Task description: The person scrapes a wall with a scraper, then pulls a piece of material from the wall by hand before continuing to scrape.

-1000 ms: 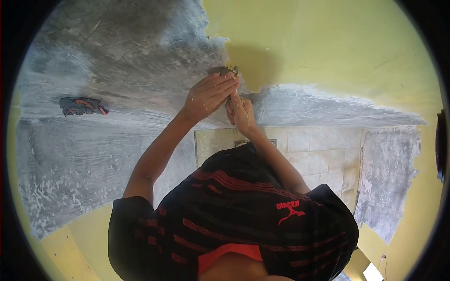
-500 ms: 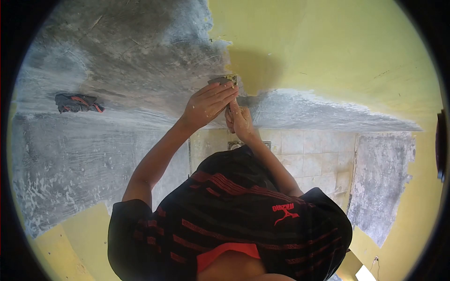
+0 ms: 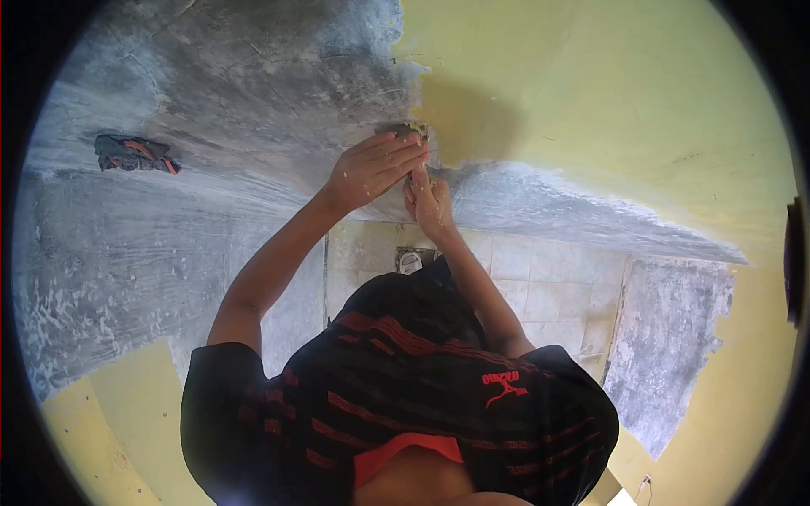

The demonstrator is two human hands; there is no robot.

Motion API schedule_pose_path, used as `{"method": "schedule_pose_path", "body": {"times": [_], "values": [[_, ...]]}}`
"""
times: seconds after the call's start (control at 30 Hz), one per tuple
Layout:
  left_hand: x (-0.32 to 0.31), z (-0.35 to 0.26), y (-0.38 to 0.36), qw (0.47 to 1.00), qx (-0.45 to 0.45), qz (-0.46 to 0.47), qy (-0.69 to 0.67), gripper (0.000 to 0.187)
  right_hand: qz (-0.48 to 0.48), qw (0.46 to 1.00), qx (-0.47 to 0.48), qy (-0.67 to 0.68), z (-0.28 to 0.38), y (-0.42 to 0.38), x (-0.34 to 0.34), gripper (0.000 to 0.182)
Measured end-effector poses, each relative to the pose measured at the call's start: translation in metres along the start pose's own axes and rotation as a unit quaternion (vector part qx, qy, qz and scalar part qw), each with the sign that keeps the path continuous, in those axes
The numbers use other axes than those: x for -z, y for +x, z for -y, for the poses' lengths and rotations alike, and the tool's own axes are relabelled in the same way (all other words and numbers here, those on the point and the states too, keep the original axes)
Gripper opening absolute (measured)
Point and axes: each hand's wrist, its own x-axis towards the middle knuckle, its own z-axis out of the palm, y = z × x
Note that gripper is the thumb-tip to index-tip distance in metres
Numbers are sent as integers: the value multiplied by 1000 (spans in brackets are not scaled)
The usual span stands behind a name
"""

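Note:
My left hand (image 3: 375, 173) lies with its fingers flat over the blade of a scraper (image 3: 407, 131). It presses the blade against the surface where yellow paint (image 3: 591, 84) meets bare grey plaster (image 3: 253, 76). My right hand (image 3: 430, 201), flecked with paint, grips the scraper's handle just below and to the right of the left hand. Most of the tool is hidden under my fingers. My black shirt with red stripes (image 3: 405, 379) fills the lower middle of the view.
A dark crumpled cloth with red trim (image 3: 133, 153) sits on the grey surface at the left. Pale tiles (image 3: 548, 278) with a small round fitting (image 3: 411, 261) show beyond my arms. More yellow paint remains at the lower left (image 3: 110, 405) and the right edge.
Both hands stay on the scraper at the paint's edge, with only small shifts. The view has tilted, so the cloth and the tiles have slid up and to the left.

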Motion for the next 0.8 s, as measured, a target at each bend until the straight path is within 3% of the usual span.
{"method": "schedule_pose_path", "body": {"times": [0.07, 0.13, 0.2, 0.27, 0.43, 0.8], "values": [[0, 3, 8, 1000, 13, -23, -1, 32, -14, 994, 98, -50, 21, 10, -4, 63], [6, 9, 17, 997, -23, -68, 16, 32, -9, 995, 91, -32, 15, -2, -9, 62], [14, 4, 19, 998, -19, -55, 27, 32, 0, 994, 105, -13, 19, 5, -12, 62], [11, -6, 5, 999, -3, -30, 22, 32, 12, 999, 17, 40, 8, -7, -11, 62], [-5, -9, -13, 1000, 17, 13, -4, 34, 3, 999, 22, 29, -23, -7, -4, 62], [-10, -6, -15, 1000, 16, -5, -5, 35, -34, 999, 13, 22, -16, -11, -9, 61]]}}
